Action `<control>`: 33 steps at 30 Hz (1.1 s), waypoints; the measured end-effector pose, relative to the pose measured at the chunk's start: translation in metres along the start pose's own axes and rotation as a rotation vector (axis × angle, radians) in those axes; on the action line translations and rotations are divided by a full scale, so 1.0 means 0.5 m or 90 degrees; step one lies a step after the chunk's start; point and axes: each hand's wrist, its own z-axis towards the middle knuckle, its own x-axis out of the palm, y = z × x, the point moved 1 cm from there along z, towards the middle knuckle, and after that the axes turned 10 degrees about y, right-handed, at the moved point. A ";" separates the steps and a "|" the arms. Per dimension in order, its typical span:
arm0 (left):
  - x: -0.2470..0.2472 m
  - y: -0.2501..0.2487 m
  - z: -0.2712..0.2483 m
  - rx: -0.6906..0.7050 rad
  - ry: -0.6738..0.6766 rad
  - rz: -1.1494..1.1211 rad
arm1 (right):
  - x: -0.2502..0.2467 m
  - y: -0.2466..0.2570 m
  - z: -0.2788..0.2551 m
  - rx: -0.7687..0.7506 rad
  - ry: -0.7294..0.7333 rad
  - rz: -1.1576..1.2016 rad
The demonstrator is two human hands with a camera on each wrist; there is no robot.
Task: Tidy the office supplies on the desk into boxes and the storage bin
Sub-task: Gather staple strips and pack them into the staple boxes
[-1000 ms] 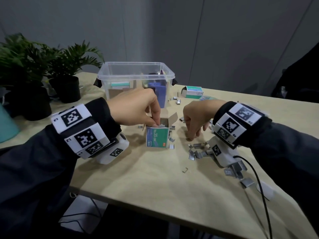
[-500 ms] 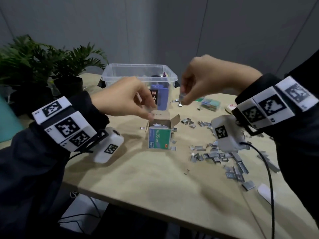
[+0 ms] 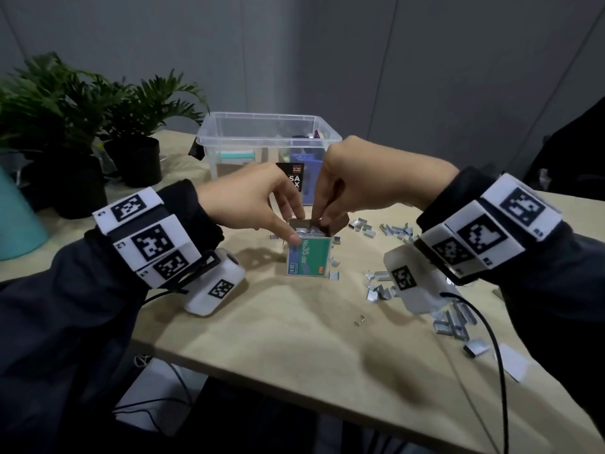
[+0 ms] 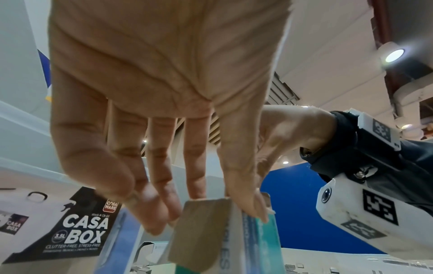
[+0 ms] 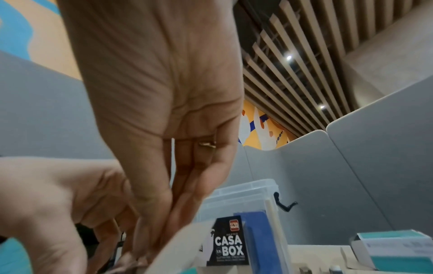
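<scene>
Your left hand (image 3: 252, 204) pinches one small green cardboard staple box (image 3: 308, 257); your right hand (image 3: 353, 188) pinches silver staples (image 3: 312, 230) into it.

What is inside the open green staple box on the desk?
Silvery staples fill the top of the green staple box, under its open flap. The right hand's fingertips reach in and cover part of the opening; how deep the fill goes is hidden.
</scene>
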 end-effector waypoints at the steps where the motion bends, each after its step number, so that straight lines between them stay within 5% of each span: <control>1: 0.001 0.000 0.000 -0.001 0.000 -0.005 | 0.005 -0.001 0.002 -0.003 0.015 -0.006; 9: 0.008 -0.005 0.001 -0.014 -0.026 0.003 | -0.009 -0.062 -0.016 0.103 -0.074 0.059; 14: 0.005 -0.041 -0.002 -0.048 -0.068 0.161 | 0.038 -0.139 -0.043 0.279 0.108 0.047; 19: 0.012 -0.147 0.007 0.092 -0.180 0.108 | 0.062 -0.168 -0.078 0.315 0.198 0.087; 22: 0.046 -0.199 0.039 0.134 -0.071 0.092 | 0.066 -0.166 -0.100 0.339 0.270 0.071; 26: 0.109 -0.227 0.104 0.071 0.154 0.123 | 0.081 -0.174 -0.125 0.409 0.324 -0.030; 33: 0.159 -0.264 0.174 -0.023 0.236 0.148 | 0.088 -0.211 -0.154 0.443 0.284 0.128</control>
